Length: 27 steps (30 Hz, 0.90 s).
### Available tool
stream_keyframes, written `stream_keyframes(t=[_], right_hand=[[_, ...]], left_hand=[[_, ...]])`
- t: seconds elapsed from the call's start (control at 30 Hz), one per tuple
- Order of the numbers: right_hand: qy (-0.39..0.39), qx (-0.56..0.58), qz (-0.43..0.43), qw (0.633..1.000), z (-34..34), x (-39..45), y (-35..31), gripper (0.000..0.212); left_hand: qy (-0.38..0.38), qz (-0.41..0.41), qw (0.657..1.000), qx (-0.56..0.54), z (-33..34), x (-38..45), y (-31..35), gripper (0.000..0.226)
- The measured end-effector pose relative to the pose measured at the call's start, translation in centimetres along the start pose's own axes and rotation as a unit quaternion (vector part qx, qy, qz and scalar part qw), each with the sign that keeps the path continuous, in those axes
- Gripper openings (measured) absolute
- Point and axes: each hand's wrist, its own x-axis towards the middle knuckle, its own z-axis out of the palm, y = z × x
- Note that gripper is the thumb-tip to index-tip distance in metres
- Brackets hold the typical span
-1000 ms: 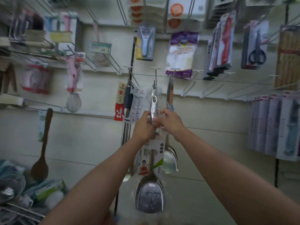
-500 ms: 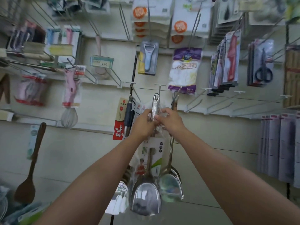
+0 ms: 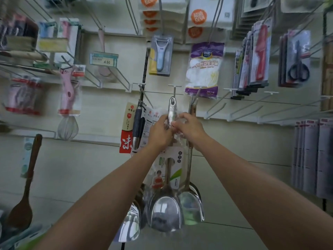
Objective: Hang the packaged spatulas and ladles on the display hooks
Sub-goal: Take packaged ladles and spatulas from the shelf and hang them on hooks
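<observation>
The packaged spatula [image 3: 166, 192] hangs upright between both hands, its handle eye just below a bare display hook [image 3: 174, 87]. The left hand [image 3: 160, 130] and the right hand [image 3: 189, 128] pinch its clear wrapper — fingers curled. A shelf price tag [image 3: 104, 59] reads 4.50; other writing is illegible.

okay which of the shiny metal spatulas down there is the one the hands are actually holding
The middle spatula, with the green-and-white card on its handle. Both the left hand and right hand grip its handle; the spatulas on either side hang untouched.
</observation>
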Motion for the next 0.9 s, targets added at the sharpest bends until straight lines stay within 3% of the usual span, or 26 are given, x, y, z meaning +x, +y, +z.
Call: stream_keyframes(t=[0.17, 0.33, 0.5, 0.6, 0.73, 0.83, 0.9], right_hand=[[-0.003, 0.006, 0.007, 1.0, 0.1, 0.2, -0.1, 0.022], [0.013, -0.024, 0.045, 0.999, 0.6, 1.0, -0.2, 0.007], [0.066, -0.059, 0.08, 0.993, 1.6, 1.3, -0.1, 0.024], [0.045, -0.032, 0.079, 0.995, 1.6, 0.6, 0.3, 0.023], [-0.005, -0.054, 0.052, 0.997, 0.5, -0.4, 0.7, 0.027], [-0.028, -0.05, 0.034, 0.998, -0.5, -1.1, 0.9, 0.033], [-0.008, -0.042, 0.026, 0.999, -1.2, -1.7, 1.3, 0.031]], left_hand=[[0.005, 0.007, 0.999, 0.036, 0.1, 0.6, -0.1, 0.029], [-0.033, -0.044, 0.994, 0.094, 0.1, 1.5, 0.1, 0.033], [-0.04, -0.071, 0.987, 0.138, -0.2, 1.8, 0.0, 0.058], [-0.045, -0.087, 0.978, 0.185, 0.1, 1.6, -0.4, 0.052], [0.029, -0.127, 0.959, 0.251, 1.0, 1.1, 0.2, 0.058], [0.136, -0.057, 0.948, 0.281, 1.7, -0.2, 1.6, 0.054], [0.115, -0.027, 0.968, 0.223, 2.8, -1.0, 2.1, 0.038]])
